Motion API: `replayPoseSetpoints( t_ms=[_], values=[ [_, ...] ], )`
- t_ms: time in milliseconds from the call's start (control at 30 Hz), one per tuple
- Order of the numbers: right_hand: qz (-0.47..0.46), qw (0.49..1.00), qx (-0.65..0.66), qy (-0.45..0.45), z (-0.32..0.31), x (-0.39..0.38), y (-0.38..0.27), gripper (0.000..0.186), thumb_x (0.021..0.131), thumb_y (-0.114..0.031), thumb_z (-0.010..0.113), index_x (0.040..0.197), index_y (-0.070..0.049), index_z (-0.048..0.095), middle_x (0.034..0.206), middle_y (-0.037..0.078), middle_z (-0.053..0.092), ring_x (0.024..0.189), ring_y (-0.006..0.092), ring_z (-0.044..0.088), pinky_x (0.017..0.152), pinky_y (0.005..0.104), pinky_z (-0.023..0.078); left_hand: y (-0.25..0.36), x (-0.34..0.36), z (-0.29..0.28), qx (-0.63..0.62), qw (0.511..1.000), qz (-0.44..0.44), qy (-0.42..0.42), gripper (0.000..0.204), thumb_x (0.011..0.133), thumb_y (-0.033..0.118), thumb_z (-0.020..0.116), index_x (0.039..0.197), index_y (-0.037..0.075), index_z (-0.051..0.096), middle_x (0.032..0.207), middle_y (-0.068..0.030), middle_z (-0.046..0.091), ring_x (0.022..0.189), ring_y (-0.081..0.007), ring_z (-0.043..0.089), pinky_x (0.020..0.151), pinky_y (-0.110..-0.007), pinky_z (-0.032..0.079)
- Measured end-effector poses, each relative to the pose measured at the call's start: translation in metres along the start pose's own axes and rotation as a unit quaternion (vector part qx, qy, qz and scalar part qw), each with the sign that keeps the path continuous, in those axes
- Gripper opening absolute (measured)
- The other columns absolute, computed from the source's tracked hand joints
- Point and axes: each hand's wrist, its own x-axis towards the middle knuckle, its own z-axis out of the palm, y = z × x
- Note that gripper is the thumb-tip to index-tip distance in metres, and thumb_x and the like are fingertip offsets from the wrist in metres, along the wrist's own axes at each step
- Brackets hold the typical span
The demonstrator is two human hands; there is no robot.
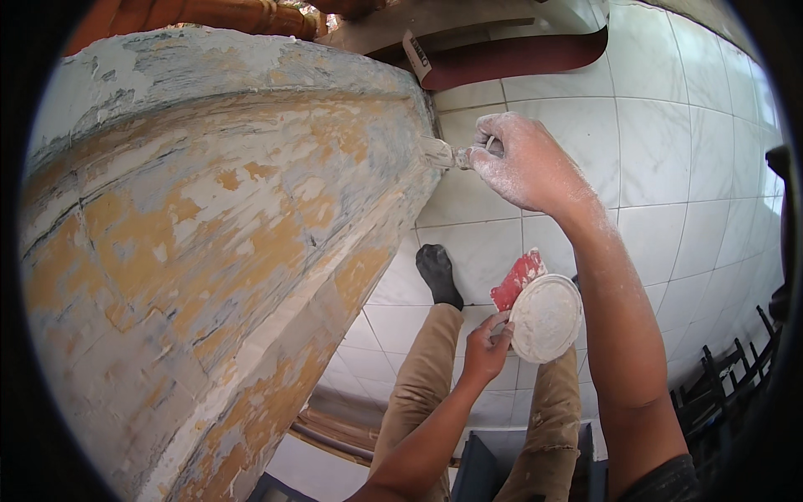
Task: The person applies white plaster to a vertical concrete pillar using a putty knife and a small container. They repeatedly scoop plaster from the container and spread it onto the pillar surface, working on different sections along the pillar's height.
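Observation:
My right hand, dusted with white powder, is closed around a small putty knife. The knife's putty-smeared blade meets the right-hand edge of a large panel, patchy with yellow-orange, grey and white filler. Lower down, my left hand grips the rim of a round white lid that has pale putty on its face. A red, putty-spotted spreader shows just beyond the lid. Whether my left fingers also hold it, I cannot tell.
A dark red curved strip lies beyond the panel on white tiles. My sock-covered foot is beside the panel. Black metal bars stand at the right, and orange-brown wooden pieces at the top left.

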Motion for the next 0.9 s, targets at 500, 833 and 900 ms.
replayPoseSetpoints(
  t_ms=[500,833,900],
  values=[
    [0.038,0.992,-0.080,-0.085,0.003,0.012,-0.108,0.027,0.087,-0.010,0.066,0.102,0.010,0.076,0.098,0.031,0.075,0.094,0.0431,0.077,0.089,0.0485,0.061,0.000,-0.001,-0.002,0.000,1.000,0.022,0.000,0.036,0.108,0.016,0.068,0.136,-0.006,0.066,0.123,-0.0126,0.073,0.096,-0.0136,0.074,0.080,-0.029,0.063],
    [0.059,0.984,-0.137,-0.099,-0.006,0.010,-0.098,0.028,0.093,-0.009,0.070,0.117,0.007,0.074,0.114,0.027,0.076,0.108,0.0388,0.076,0.095,0.0459,0.062,0.004,-0.004,-0.002,-0.013,1.000,-0.011,0.005,0.035,0.108,0.014,0.068,0.135,-0.008,0.066,0.127,-0.0127,0.071,0.105,-0.0137,0.071,0.088,-0.029,0.062],
    [0.058,0.991,-0.108,-0.047,-0.009,-0.006,-0.074,0.025,0.095,-0.010,0.069,0.115,0.006,0.071,0.108,0.027,0.075,0.104,0.0425,0.075,0.092,0.0482,0.060,0.005,-0.004,-0.002,-0.022,1.000,-0.004,-0.002,0.035,0.108,0.014,0.068,0.135,-0.007,0.066,0.127,-0.0123,0.071,0.104,-0.0136,0.071,0.087,-0.029,0.062]
  ],
)
